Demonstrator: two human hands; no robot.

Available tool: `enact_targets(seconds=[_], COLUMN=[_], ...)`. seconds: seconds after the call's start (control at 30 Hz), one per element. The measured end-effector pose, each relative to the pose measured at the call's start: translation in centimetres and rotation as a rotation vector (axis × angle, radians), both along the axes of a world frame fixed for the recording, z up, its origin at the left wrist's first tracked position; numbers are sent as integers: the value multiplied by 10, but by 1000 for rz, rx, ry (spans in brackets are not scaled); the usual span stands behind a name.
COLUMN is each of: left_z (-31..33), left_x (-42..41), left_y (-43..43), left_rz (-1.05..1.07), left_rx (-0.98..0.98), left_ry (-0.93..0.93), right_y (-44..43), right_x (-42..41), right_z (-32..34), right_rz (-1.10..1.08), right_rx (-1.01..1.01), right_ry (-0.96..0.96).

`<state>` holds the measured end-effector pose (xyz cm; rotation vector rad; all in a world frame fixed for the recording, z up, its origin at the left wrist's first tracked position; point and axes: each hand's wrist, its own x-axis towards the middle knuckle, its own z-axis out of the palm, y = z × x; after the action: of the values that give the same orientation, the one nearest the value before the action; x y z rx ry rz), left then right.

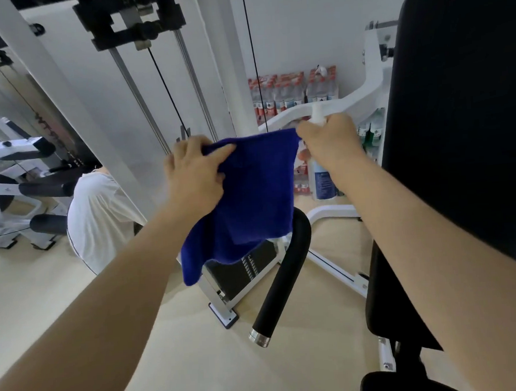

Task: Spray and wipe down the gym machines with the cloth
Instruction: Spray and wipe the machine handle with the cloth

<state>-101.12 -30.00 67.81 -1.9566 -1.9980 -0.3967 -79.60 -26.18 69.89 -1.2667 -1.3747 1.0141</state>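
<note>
Two Hands Holding One Cloth

Both hands held the blue cloth (250,192) spread in mid-air above the machine's black handle (281,272). Left hand (193,175) fingers pinched its left corner. Right hand (327,139) fingers closed around the spray bottle (322,179) and the cloth's right corner.

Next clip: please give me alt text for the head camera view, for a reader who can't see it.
Two bare hands stretch a blue cloth in mid-air, the left hand gripping one corner, the right hand pinching the other while holding a spray bottle. Behind stand a white gym machine with a black curved handle and stacked water bottles.
</note>
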Motion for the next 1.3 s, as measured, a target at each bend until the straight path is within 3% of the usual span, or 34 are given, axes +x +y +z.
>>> enact_targets(seconds=[0.1, 0.17, 0.23, 0.33, 0.5, 0.6, 0.67, 0.8, 0.87, 0.9, 0.93, 1.0, 1.03, 1.13, 1.3], left_z=[-39, -71, -91, -87, -54, -43, -45, -58, -66, -70, -73, -76, -79, -83, -86], left_x=[6, 5, 4, 12, 22, 45, 64, 87, 85, 83, 83, 85, 87, 98, 131], left_y=[7, 3, 6, 23, 56, 61, 61, 29, 1, -13, -26, -42, -43, -28, -16], left_rz=[-187, -260, -220, -129, -45, -121, -222, -436, -523, -551, -521, -217, -11, 324, 379], left_rx=[-323, -521, -501, -482, -1069, -1184, -1098, -704, -518, -453, -388, -149, -24, -56, -119], left_ry=[220, 108, -74, -103, -188, -301, -394, -155, -170, -345, -644, -1311, -1471, -1305, -1266], right_y=[3, -6, -17, -28, -39, -41, -37, -27, -24, -24, -24, -28, -30, -45, -80], right_x=[5, 13, 19, 24, 37, 45, 48, 43, 37, 33, 30, 25, 23, 17, 9], right_z=[-33, -59, -83, -111, -130, -127, -124, -117, -111, -108, -105, -103, -104, -113, -127], right_rz=[-42, 20, 85, 127, 162, 172, 145, 152, 240, 299, 349, 381, 357, 271, 149], right_rx=[-11, -106, -212, -339, -437, -443, -411, -270, -224, -234, -267, -332, -343, -304, -276], right_ry=[-157, -150, -132, -70, 52, 128, 114, 80, 39, 30, 29, -33, -91, -190, -83])
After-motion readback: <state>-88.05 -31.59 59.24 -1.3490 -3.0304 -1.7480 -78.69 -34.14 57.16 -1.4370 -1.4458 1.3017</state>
